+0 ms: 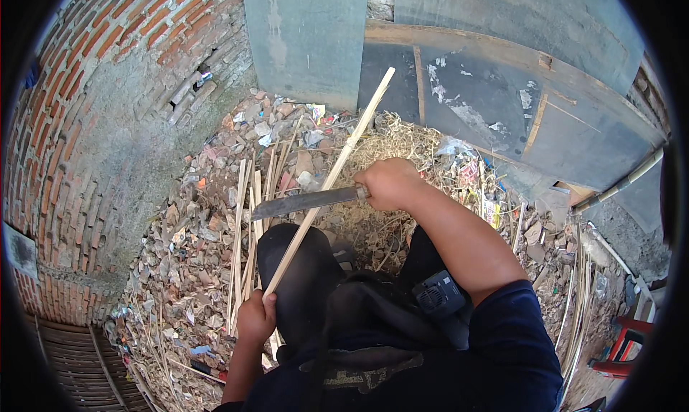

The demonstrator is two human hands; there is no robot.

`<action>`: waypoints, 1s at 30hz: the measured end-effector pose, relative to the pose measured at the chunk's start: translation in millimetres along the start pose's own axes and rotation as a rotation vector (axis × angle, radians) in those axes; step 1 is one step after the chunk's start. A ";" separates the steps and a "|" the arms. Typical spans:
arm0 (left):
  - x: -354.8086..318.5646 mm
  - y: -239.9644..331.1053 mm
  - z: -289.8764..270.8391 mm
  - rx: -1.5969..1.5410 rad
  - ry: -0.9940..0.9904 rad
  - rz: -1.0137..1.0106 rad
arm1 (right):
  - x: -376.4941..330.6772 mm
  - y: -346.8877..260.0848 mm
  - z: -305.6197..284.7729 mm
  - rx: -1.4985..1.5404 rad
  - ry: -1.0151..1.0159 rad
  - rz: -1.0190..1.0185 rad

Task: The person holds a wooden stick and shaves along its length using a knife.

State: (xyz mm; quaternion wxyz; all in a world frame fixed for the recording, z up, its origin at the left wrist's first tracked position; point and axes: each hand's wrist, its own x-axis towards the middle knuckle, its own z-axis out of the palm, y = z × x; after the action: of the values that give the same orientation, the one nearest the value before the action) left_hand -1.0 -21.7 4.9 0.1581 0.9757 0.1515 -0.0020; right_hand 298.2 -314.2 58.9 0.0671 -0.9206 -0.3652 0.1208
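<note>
Curved brick wall [86, 125] on the far left, mortar patchy, one grey plastered stretch. Ground [186, 254] right of the wall is rubble: broken brick bits, scraps, litter, dry straw. Thin bamboo slats [244, 225] lie on the rubble just left of the knee [298, 268], roughly parallel, pointing away from the person.

Left hand [256, 317] low beside the knee, fingers wrapped tight around the bottom end of a long pale strip [330, 179]. The strip rests over the knee and slants up and right, its tip reaching toward the grey panel [308, 39] at the back.

Knife [301, 202] lies across the strip just above the knee, blade pointing left, edge touching the strip. Right hand [390, 184] right of the knee, fist closed on the knife handle.

Straw heap [402, 146] behind the knee. Dark stained boards [488, 103] lean further right. More slats [574, 304] and a pipe [624, 182] on the far right, with a red stool [624, 347] at the edge.
</note>
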 end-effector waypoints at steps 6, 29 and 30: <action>4.7 -5.4 13.0 -0.074 0.025 0.019 | 13.7 67.1 3.1 0.059 0.394 0.232; 0.4 -6.6 12.4 -0.049 0.056 0.016 | 13.7 -6.6 10.9 -0.036 0.142 -0.088; 1.0 -9.0 13.1 -0.067 0.064 0.013 | 19.5 5.0 6.6 -0.040 0.175 -0.031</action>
State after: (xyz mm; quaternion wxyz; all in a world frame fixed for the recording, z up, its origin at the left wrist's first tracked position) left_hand -2.1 -17.3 -10.4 0.1860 0.9704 0.1502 0.0351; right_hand 313.5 -304.1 48.1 0.0825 -0.9230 -0.3744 0.0315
